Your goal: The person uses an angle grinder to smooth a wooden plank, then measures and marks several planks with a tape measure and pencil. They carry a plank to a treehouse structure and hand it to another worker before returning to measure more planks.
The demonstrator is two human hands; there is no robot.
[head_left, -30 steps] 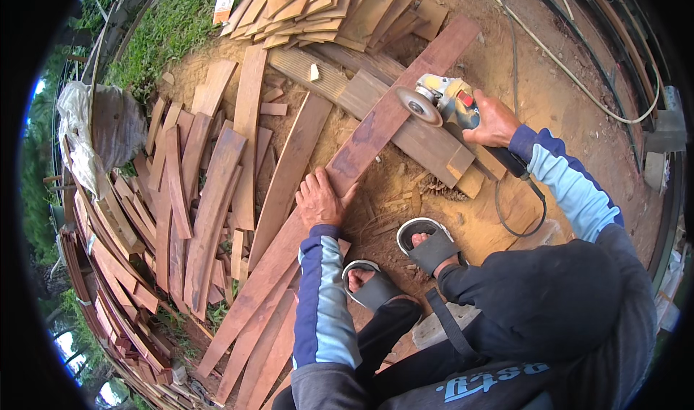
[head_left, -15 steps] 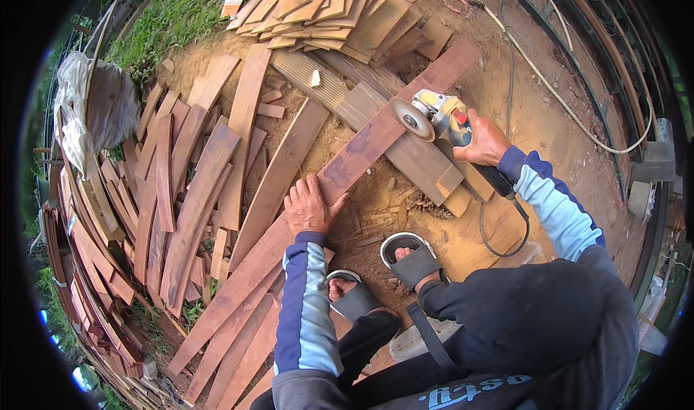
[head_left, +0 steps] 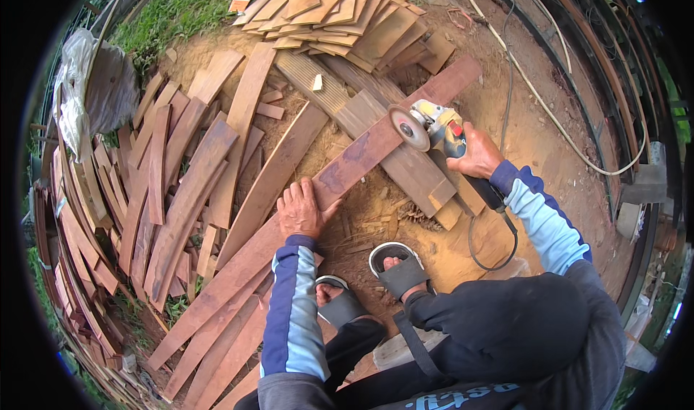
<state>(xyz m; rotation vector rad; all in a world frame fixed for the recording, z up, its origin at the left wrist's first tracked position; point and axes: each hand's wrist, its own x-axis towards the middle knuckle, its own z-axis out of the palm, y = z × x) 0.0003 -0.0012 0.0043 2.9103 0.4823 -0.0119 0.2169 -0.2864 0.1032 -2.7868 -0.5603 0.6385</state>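
A long reddish-brown wooden plank (head_left: pixel 354 157) runs diagonally from lower left to upper right, its far part lying across other boards. My left hand (head_left: pixel 301 208) presses on the plank with fingers over its far edge and thumb along the top. In my right hand (head_left: pixel 478 152) is an angle grinder (head_left: pixel 438 118), gripped round its body. Its round disc (head_left: pixel 409 127) stands tilted at the plank's face near the far end; whether it touches the wood is hard to tell. The grinder's cord (head_left: pixel 515 240) loops down below my right hand.
Stacked short boards (head_left: pixel 340 13) lie at the far side, by grass (head_left: pixel 170 13). Loose planks (head_left: pixel 195 208) cover the left, near a plastic-wrapped bundle (head_left: pixel 97 85). Support boards (head_left: pixel 405 168) lie under the plank. A pale hose (head_left: pixel 549 106) curves at right. My sandalled feet (head_left: pixel 401 269) stand close by.
The view has shifted slightly, so most things sit a little differently in the picture. My left hand stays on the plank and my right hand keeps the grinder near the same stretch of wood.
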